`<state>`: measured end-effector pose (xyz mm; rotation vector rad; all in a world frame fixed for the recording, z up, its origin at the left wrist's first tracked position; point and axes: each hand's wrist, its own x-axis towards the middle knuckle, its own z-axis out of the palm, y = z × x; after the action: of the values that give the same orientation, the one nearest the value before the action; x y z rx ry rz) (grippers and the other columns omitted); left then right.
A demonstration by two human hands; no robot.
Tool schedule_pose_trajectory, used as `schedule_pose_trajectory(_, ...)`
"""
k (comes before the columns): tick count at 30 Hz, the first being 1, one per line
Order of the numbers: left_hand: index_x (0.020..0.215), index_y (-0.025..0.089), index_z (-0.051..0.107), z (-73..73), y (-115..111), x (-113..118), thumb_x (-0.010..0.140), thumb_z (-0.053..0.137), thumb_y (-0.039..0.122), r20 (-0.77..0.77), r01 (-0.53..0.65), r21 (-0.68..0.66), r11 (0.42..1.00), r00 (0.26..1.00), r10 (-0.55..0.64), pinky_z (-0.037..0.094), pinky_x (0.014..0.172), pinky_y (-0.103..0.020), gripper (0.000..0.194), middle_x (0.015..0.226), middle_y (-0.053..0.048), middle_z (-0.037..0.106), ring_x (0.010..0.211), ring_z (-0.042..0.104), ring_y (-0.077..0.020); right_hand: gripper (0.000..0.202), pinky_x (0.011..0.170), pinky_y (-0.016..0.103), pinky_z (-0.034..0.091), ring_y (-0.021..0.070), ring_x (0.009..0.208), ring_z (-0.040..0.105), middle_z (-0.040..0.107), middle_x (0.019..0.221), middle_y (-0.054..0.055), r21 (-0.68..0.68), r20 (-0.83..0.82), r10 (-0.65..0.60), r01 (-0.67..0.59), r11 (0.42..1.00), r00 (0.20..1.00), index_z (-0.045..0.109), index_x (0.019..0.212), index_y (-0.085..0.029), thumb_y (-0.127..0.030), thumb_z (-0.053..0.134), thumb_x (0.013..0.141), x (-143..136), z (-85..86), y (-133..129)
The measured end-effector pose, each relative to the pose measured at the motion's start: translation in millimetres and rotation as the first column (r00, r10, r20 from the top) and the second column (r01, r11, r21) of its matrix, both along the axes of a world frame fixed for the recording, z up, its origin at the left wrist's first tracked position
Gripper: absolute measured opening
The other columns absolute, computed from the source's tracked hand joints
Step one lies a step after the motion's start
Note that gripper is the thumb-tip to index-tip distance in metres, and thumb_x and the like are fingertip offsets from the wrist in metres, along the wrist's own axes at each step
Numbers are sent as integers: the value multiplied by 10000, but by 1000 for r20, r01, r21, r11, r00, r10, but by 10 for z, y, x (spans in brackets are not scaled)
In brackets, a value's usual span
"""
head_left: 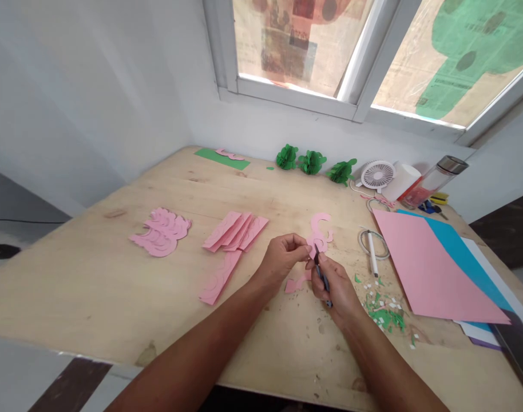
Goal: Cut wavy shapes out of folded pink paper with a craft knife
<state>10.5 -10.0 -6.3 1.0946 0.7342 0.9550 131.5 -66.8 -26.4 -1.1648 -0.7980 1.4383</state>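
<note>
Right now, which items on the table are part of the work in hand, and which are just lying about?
In hand:
left hand pinching the pink cut-out
right hand holding scissors
pink offcut beneath

Lying about:
scalloped pink stack
folded pink strips
green paper balls
small fan
coloured sheets
white pen
paper scraps

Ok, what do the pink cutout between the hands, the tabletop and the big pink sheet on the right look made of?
Pink cutout: thin matte paper or card; it is cut into curls and held by its edge. Tabletop: bare pale wood, probably plywood, with visible grain, knots and stains. Big pink sheet: flat matte craft paper or thin card, lying on blue and white sheets.
</note>
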Motion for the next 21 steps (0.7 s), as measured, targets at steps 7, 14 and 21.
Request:
schedule_pose_trajectory(7, 639, 150, 575, -9, 1, 0, 706, 598, 257, -12, -12, -5, 1000, 1000, 12, 404, 642, -257, 128, 539, 9, 551, 574, 505, -108, 361, 335, 186, 120, 47, 340, 201, 363, 426, -86, -7, -3, -7, 7, 1000, 1000, 546, 749, -165, -524, 534, 787, -8, 12, -2)
schedule_pose_trajectory(14, 629, 153, 572, 13, -3, 2, 701, 596, 244, -13, -9, -18, 1000, 1000, 9, 410, 647, -266, 118, 515, 17, 536, 555, 501, -107, 360, 340, 190, 110, 52, 347, 194, 356, 428, -83, -11, 9, -6, 6, 1000, 1000, 537, 751, -165, -521, 528, 797, -7, 13, -2)
schedule_pose_trajectory(21, 619, 154, 568, 6, 3, 10, 686, 600, 258, 5, -10, -22, 1000, 1000, 11, 427, 648, -284, 128, 513, 16, 538, 544, 521, -116, 370, 340, 193, 112, 54, 345, 194, 351, 427, -85, -6, 37, -10, 10, 1000, 999, 529, 754, -169, -537, 530, 786, -8, 13, -3)
